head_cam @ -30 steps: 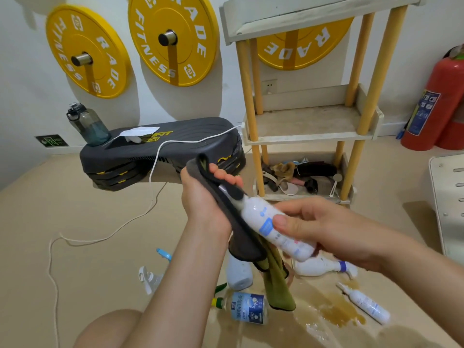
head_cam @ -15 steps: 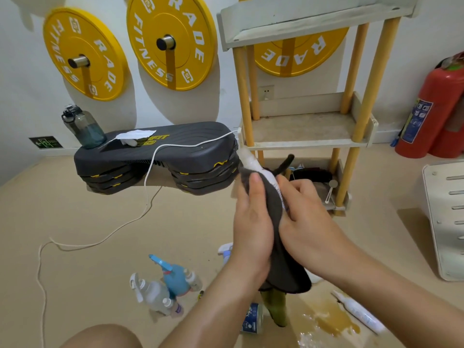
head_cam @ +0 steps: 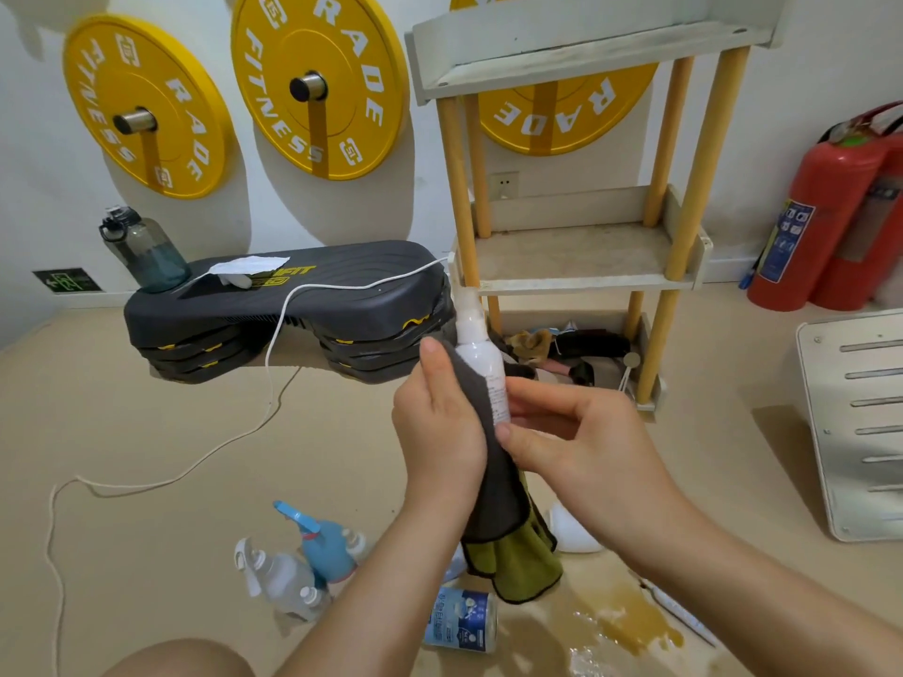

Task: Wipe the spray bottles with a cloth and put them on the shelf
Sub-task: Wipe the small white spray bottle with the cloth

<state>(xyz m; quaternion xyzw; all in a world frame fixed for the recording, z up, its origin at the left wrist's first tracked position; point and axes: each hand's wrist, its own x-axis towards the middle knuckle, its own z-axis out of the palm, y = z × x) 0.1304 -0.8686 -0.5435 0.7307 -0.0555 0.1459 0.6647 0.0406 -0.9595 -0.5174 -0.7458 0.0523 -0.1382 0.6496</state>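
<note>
The left hand (head_cam: 440, 432) wraps a dark cloth (head_cam: 491, 486) round the side of a white spray bottle (head_cam: 479, 356), thumb pointing up. The right hand (head_cam: 581, 447) pinches the bottle's lower body between thumb and fingers. The bottle is held upright in front of the shelf (head_cam: 581, 284). On the floor (head_cam: 146, 432) below lie a blue bottle (head_cam: 328, 547) and a labelled bottle (head_cam: 462, 623), near a yellowish puddle (head_cam: 630, 623).

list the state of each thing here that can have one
white plastic spray bottle: upright, held in both hands
dark grey and green cloth: wrapped round the bottle, hanging down
left hand: grips the cloth
right hand: pinches the bottle
blue trigger spray bottle: lying on the floor
wooden shelf's middle tier: holds no bottles
brown puddle: spilled on floor
</note>
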